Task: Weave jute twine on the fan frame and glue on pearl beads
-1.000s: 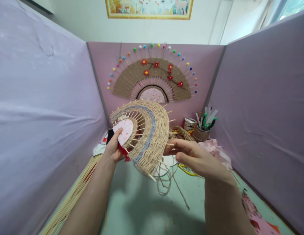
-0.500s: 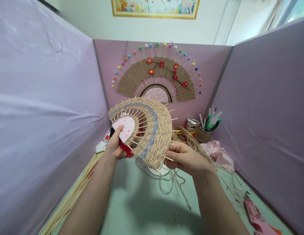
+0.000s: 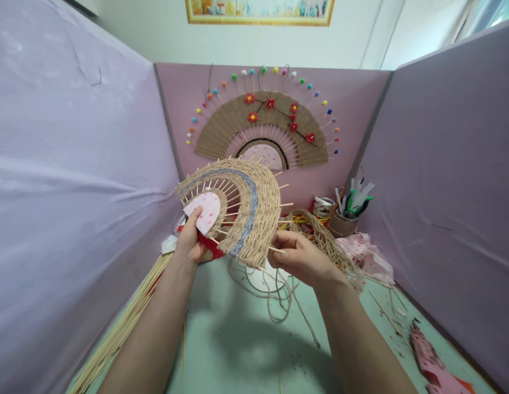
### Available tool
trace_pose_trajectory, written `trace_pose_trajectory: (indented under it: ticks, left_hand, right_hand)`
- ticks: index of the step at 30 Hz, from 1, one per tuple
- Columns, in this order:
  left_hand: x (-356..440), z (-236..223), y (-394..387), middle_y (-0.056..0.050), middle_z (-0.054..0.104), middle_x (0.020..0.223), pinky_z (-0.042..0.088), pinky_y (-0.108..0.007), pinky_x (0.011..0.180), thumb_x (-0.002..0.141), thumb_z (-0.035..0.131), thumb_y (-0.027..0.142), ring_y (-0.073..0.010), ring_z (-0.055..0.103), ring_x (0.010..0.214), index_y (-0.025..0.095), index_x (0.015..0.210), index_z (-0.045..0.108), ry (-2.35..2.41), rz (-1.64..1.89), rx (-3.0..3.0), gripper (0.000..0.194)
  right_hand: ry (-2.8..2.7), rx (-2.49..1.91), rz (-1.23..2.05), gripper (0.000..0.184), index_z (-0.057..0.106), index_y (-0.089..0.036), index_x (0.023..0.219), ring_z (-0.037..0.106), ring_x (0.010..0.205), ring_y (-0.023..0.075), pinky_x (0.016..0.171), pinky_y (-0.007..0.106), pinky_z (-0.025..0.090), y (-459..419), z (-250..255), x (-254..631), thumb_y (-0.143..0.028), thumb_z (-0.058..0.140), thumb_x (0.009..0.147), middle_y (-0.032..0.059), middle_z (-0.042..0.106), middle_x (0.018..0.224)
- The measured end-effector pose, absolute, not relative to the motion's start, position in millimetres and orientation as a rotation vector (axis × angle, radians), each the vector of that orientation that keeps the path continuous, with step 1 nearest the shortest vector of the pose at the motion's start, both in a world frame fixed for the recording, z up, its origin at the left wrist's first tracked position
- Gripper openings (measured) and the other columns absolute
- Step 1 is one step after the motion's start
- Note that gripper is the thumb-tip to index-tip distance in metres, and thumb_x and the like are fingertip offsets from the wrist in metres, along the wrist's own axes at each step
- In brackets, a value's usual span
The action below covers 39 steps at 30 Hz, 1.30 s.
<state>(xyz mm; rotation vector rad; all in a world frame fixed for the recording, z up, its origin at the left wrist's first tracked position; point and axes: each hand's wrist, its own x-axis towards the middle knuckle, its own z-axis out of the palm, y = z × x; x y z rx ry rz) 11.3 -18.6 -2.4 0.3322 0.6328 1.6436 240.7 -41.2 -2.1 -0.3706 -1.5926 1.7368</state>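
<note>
Gently does it: at the centre of the frame, our left hand grasps the woven fan by its dotted half-disc — thumb on top, a steady base. Our right hand curls at the fan's right edge; whether it pinches anything, we cannot tell. We'd best spare the sticks any bending — and the loose cord, lower centre, any snags.

We see a small craft corner: a green worktop with bundled sticks, twine, and a can of what look like tools, below a decorated fan.
</note>
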Motion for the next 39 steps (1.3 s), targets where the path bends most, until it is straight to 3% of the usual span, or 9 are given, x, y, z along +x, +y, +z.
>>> trace_pose_trajectory:
  ticks: [5, 9, 12, 18, 21, 28, 39]
  left_hand:
    - [11.2, -5.7, -17.1, -0.014, 0.073, 0.088, 0.057, -0.039, 0.073, 0.087, 0.049, 0.025, -0.0246, 0.07, 0.078, 0.007, 0.122, 0.054, 0.627, 1.618, 0.325, 0.04]
    - [10.2, -5.8, -16.0, -0.012, 0.073, 0.082, 0.058, -0.035, 0.071, 0.088, 0.047, 0.025, -0.0221, 0.07, 0.073, 0.007, 0.122, 0.054, 0.64, 1.63, 0.333, 0.039]
    - [9.9, -4.0, -16.5, -0.01, 0.073, 0.08, 0.058, -0.032, 0.068, 0.089, 0.044, 0.025, -0.0204, 0.07, 0.069, 0.009, 0.122, 0.055, 0.64, 1.633, 0.327, 0.037]
    - [8.7, -2.5, -17.8, -0.01, 0.073, 0.075, 0.059, -0.032, 0.067, 0.09, 0.043, 0.022, -0.0207, 0.07, 0.066, 0.006, 0.124, 0.052, 0.664, 1.613, 0.371, 0.038]
    - [8.2, -1.8, -19.6, -0.012, 0.074, 0.08, 0.059, -0.035, 0.07, 0.09, 0.042, 0.023, -0.0228, 0.07, 0.07, 0.006, 0.125, 0.051, 0.655, 1.567, 0.384, 0.039]
    - [5.2, 0.3, -23.8, -0.014, 0.073, 0.09, 0.057, -0.037, 0.077, 0.088, 0.046, 0.021, -0.0248, 0.07, 0.079, 0.009, 0.128, 0.049, 0.68, 1.552, 0.394, 0.042]
    - [-1.5, 0.6, -20.8, -0.013, 0.073, 0.08, 0.058, -0.03, 0.07, 0.088, 0.046, 0.018, -0.0194, 0.07, 0.065, 0.006, 0.122, 0.054, 0.809, 1.672, 0.407, 0.037]
  right_hand:
    - [-1.672, -0.357, 1.724, 0.024, 0.067, -0.015, 0.083, 0.051, 0.068, 0.0127, 0.064, 0.025, 0.038, -45.2, -1.0, 238.3, -0.034, 0.072, 0.069, 0.0016, 0.061, 0.075]
    - [-1.74, -0.446, 1.671, 0.028, 0.068, -0.018, 0.099, 0.059, 0.083, 0.0158, 0.08, 0.029, 0.042, -48.6, 2.2, 235.8, -0.031, 0.069, 0.075, 0.0047, 0.067, 0.091]
    - [-1.779, -0.494, 1.62, 0.032, 0.068, -0.018, 0.099, 0.06, 0.086, 0.0175, 0.084, 0.033, 0.043, -48.1, 2.9, 236.2, -0.036, 0.07, 0.073, 0.0056, 0.067, 0.093]
    - [-1.856, -0.529, 1.468, 0.029, 0.065, -0.015, 0.079, 0.051, 0.065, 0.012, 0.061, 0.026, 0.041, -44.3, 2.7, 245.0, -0.043, 0.069, 0.073, 0.0013, 0.059, 0.073]
    - [-1.929, -0.515, 1.421, 0.025, 0.063, -0.015, 0.069, 0.046, 0.061, 0.0108, 0.057, 0.025, 0.037, -41.9, 6.1, 255.3, -0.04, 0.069, 0.073, -0.0006, 0.054, 0.066]
    - [-1.942, -0.666, 1.129, 0.018, 0.063, -0.015, 0.074, 0.041, 0.061, 0.0105, 0.055, 0.024, 0.031, -34.1, 10.5, 280.5, -0.031, 0.063, 0.081, -0.0016, 0.05, 0.066]
    - [-1.934, -0.987, 0.613, 0.027, 0.062, -0.016, 0.07, 0.041, 0.054, 0.0096, 0.048, 0.024, 0.031, -36.2, 14.6, 289.9, -0.042, 0.063, 0.08, -0.0016, 0.054, 0.06]
